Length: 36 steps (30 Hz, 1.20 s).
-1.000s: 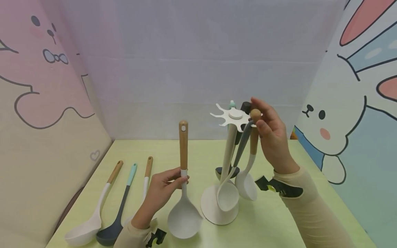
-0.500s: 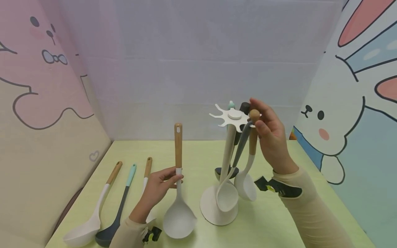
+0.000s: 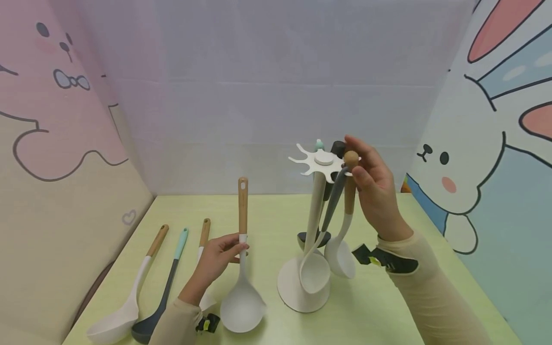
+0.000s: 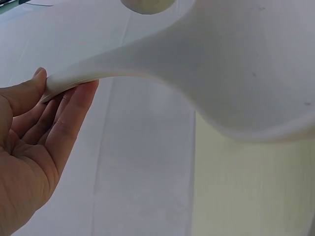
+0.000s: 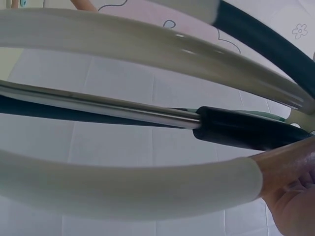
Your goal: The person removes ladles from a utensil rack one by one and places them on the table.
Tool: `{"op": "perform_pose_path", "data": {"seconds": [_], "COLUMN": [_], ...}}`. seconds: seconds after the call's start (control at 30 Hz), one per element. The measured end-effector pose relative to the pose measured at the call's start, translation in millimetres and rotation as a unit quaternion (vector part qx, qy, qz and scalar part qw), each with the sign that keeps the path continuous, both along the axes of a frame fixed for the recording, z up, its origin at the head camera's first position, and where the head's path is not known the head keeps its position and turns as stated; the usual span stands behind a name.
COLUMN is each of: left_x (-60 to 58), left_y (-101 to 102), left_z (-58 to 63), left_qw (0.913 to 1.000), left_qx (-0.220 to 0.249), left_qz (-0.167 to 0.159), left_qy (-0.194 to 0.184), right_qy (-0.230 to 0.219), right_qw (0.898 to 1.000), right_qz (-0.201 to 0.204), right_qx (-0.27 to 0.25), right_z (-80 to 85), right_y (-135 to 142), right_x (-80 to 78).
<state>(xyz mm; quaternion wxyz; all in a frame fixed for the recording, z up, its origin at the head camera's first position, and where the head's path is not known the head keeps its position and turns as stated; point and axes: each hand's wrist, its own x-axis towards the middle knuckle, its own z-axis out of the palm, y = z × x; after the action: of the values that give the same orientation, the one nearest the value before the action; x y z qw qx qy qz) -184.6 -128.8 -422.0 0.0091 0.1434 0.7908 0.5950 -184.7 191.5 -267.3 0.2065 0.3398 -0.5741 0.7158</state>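
In the head view my left hand [image 3: 215, 263] pinches the neck of a white ladle [image 3: 243, 309] just below its wooden handle. The ladle stands upright, bowl down. From the left wrist, thumb and fingers meet on the neck of this ladle [image 4: 197, 64]. My right hand [image 3: 379, 199] is at the top of a white utensil rack [image 3: 286, 290]. Its thumb and fingers hold the wooden handle of a hanging white ladle [image 3: 340, 258]. Beside it hang a grey-handled white ladle [image 3: 315, 275] and a black-handled utensil [image 5: 246, 128]. My right fingertips are partly hidden.
On the table [image 3: 276, 211] at the left lie a white ladle [image 3: 116, 323] with a wooden handle and a dark ladle [image 3: 151, 323] with a turquoise handle. Another wooden-handled white utensil [image 3: 205, 235] lies partly behind my left hand. Printed walls stand at both sides.
My left hand has moved left and slightly down with the white ladle, away from the rack. My right hand keeps its place at the rack's top. The view has shifted a little.
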Motion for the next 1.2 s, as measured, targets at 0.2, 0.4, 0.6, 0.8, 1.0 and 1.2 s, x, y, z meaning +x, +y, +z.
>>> {"op": "perform_pose_path", "data": {"seconds": [0.2, 0.4, 0.6, 0.8, 1.0, 1.2], "left_x": [-3.2, -5.7, -8.3, -11.3, -13.1, -16.6], "left_y": [-4.0, -6.6, -8.8, -11.8, -14.5, -17.4], "left_z": [-6.4, -10.8, -13.2, -18.7, -23.0, -25.9], "left_qw": [0.9999, 0.9997, 0.9996, 0.9996, 0.9993, 0.9989], "left_qx": [0.005, 0.002, -0.010, -0.020, -0.029, -0.036], "left_qz": [0.001, 0.009, 0.010, 0.003, 0.000, -0.002], "left_qy": [-0.010, -0.022, -0.026, -0.022, -0.024, -0.029], "right_qy": [-0.002, 0.000, -0.001, 0.001, 0.003, 0.000], "right_qw": [1.000, 1.000, 1.000, 1.000, 1.000, 1.000], "right_qz": [-0.009, -0.009, -0.012, -0.007, -0.005, -0.002], "right_qx": [0.003, 0.002, 0.005, 0.005, 0.002, 0.000], "right_z": [-2.6, -2.5, -2.3, -2.7, -3.1, -3.6], "right_y": [1.2, 0.5, 0.4, 1.0, 1.9, 2.1], "right_x": [-2.6, -3.5, -2.8, -2.9, -3.4, -3.8]}}
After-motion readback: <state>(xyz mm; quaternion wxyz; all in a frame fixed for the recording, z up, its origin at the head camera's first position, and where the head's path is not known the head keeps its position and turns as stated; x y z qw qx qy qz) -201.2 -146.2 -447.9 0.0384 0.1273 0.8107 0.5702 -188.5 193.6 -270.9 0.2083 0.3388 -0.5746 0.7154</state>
